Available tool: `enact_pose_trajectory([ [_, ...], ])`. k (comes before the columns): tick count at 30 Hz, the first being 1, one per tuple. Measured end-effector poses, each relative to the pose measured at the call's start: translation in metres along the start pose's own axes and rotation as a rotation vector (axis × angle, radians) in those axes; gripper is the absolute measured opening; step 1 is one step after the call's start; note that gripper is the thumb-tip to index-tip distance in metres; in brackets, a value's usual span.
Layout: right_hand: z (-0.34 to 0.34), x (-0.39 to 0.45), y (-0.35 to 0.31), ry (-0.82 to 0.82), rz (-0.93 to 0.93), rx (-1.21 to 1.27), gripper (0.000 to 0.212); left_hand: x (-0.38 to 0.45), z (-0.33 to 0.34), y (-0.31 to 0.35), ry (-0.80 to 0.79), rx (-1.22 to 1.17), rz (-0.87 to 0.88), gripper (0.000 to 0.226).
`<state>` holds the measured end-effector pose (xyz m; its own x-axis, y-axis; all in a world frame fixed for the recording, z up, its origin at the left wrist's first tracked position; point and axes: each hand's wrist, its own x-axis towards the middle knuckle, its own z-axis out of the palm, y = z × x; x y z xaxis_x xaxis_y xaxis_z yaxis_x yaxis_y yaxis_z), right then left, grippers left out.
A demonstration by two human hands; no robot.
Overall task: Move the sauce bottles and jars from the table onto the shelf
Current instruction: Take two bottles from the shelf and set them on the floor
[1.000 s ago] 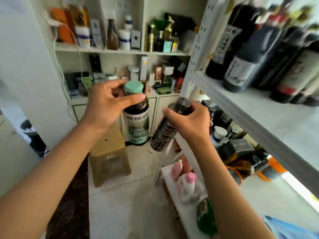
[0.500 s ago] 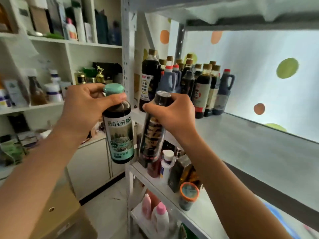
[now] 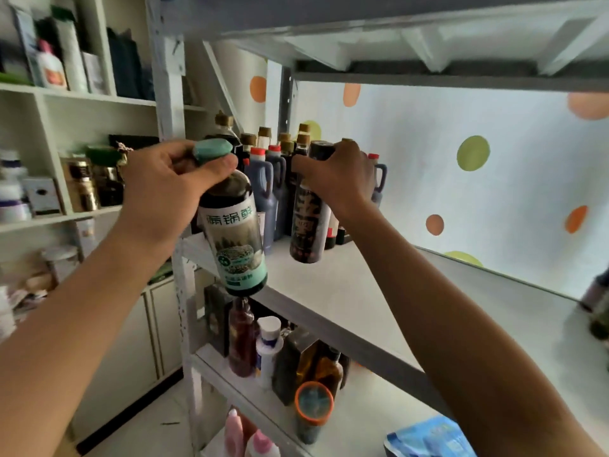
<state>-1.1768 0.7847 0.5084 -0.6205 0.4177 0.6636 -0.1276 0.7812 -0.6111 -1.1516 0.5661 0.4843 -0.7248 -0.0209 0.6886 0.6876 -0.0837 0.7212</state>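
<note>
Fingers of the left hand (image 3: 168,189) are curling round the neck of a smooth, round green-capped bottle (image 3: 235,235), which is hanging tilted just in front of the shelf (image 3: 362,291) edge, its glossy paper label facing out. Over the flat white board, the right hand (image 3: 339,176) is gripping a slim dark bottle (image 3: 308,222) by its top, base close above the surface, beside a cluster of dark bottles (image 3: 273,179) at the back left. Bare board is stretching rightward.
</note>
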Motion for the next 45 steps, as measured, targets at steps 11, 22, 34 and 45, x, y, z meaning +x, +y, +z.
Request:
enact_pose_trajectory([
  [11, 0.053, 0.048, 0.047, -0.147, 0.047, -0.182, 0.037, 0.01, 0.036, -0.011, -0.108, 0.031, 0.041, 0.009],
  [22, 0.071, 0.041, 0.062, -0.115, 0.121, -0.257, 0.08, 0.023, 0.046, -0.029, -0.141, 0.248, 0.057, 0.021],
  [34, 0.023, 0.012, 0.121, 0.09, 0.181, -0.071, 0.045, 0.054, 0.074, -0.037, -0.23, 0.285, 0.043, 0.03],
  [45, 0.025, -0.045, 0.155, -0.061, 0.267, -0.227, 0.035, 0.094, 0.101, -0.07, -0.523, 0.566, -0.011, 0.031],
])
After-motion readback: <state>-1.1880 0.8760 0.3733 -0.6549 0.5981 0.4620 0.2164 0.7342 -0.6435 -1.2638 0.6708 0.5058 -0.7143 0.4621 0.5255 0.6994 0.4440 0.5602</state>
